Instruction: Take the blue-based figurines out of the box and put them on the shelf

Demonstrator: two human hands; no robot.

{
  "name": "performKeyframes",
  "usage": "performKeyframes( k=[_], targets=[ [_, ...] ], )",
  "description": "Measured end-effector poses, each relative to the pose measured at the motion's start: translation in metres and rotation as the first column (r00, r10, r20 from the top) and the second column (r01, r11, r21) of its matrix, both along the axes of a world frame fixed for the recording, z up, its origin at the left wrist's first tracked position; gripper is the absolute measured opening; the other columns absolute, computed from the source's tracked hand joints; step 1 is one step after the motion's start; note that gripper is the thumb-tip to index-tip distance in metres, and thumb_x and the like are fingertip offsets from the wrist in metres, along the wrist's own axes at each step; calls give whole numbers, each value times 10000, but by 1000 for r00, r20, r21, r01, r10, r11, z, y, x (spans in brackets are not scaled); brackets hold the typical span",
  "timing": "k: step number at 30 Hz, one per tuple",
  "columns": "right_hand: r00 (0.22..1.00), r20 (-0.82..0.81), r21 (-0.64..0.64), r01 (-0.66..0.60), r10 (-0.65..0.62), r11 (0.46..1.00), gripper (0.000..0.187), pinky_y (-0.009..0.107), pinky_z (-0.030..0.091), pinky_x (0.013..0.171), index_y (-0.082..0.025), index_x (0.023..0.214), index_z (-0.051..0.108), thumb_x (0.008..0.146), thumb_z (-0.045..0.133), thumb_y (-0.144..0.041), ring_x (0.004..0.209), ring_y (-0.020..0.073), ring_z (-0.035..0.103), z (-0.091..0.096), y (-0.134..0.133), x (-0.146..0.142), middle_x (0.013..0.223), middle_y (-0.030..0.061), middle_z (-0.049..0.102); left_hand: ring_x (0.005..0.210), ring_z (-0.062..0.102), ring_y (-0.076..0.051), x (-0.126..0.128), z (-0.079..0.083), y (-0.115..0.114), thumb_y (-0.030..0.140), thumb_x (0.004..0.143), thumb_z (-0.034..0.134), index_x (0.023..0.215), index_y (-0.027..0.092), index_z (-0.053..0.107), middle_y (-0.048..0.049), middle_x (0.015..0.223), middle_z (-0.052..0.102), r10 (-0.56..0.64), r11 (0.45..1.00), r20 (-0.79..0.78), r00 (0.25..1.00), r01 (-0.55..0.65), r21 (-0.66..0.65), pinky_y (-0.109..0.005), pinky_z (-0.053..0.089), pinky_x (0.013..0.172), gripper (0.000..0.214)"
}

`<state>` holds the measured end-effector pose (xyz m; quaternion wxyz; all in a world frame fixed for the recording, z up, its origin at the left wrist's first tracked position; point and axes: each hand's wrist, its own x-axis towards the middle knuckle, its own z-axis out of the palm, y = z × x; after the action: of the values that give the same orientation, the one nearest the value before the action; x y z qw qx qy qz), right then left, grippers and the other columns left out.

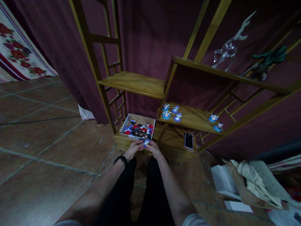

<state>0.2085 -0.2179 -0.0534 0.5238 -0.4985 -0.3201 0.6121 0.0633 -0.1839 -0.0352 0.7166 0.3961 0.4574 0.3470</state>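
Observation:
My left hand (134,147) and my right hand (154,148) meet in front of me, fingers curled around a small blue figurine (146,142) held between them. Just beyond my hands an open white box (129,120) sits on the lowest wooden shelf, filled with several small red, blue and black figurines. On the middle shelf (191,120) stand several more blue figurines, a group at its left (171,112) and two at its right end (215,122). A black band circles my left wrist.
A dark phone (188,140) lies on the lowest shelf right of my hands. A clear glass horse (229,47) and a dark green ornament (268,61) stand on the top shelf. White boxes and crumpled paper (249,185) lie at the right. Tiled floor spreads left.

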Motion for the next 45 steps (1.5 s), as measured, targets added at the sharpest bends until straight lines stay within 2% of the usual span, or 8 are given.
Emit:
performKeyframes(
  k=[7, 22, 28, 35, 45],
  targets=[
    [1000, 9, 6, -5, 5, 1000, 362, 325, 461, 776, -196, 888, 617, 574, 718, -345, 832, 167, 612, 1, -1, -2, 918, 25, 651, 674, 632, -136, -2, -4, 3, 203, 602, 735, 896, 121, 668, -81, 811, 686, 19, 999, 12, 1000, -19, -31, -231, 490, 635, 312],
    [1000, 9, 16, -13, 13, 1000, 379, 372, 455, 823, -182, 893, 635, 568, 721, -356, 882, 195, 611, 8, -4, -2, 952, 51, 655, 662, 621, -128, -3, -1, 2, 196, 599, 734, 854, 138, 668, -66, 782, 677, 57, 997, 47, 997, -54, -47, -238, 484, 646, 270],
    [1000, -8, 13, -2, 2, 1000, 379, 369, 461, 814, -158, 855, 652, 533, 743, -336, 845, 197, 623, 8, -3, -1, 907, 64, 667, 679, 626, -137, -7, -1, 3, 192, 575, 750, 832, 137, 675, -64, 775, 681, 7, 998, 79, 997, -2, -55, -251, 483, 675, 273],
    [998, -52, 4, 20, -20, 1000, 405, 357, 463, 815, -136, 874, 664, 530, 747, -332, 834, 198, 630, 8, -4, 0, 925, 89, 669, 729, 645, -154, -10, -8, 6, 140, 585, 742, 848, 138, 671, -82, 833, 689, 7, 996, 151, 988, 6, -85, -267, 497, 727, 273],
    [996, -39, -7, 79, -79, 997, 403, 383, 483, 780, -138, 816, 671, 480, 779, -331, 775, 203, 640, 5, -3, -1, 845, 77, 675, 703, 649, -152, -11, -2, 6, 113, 596, 731, 831, 139, 670, -73, 799, 690, 7, 996, 118, 993, 4, -88, -264, 506, 716, 244]
  ],
)
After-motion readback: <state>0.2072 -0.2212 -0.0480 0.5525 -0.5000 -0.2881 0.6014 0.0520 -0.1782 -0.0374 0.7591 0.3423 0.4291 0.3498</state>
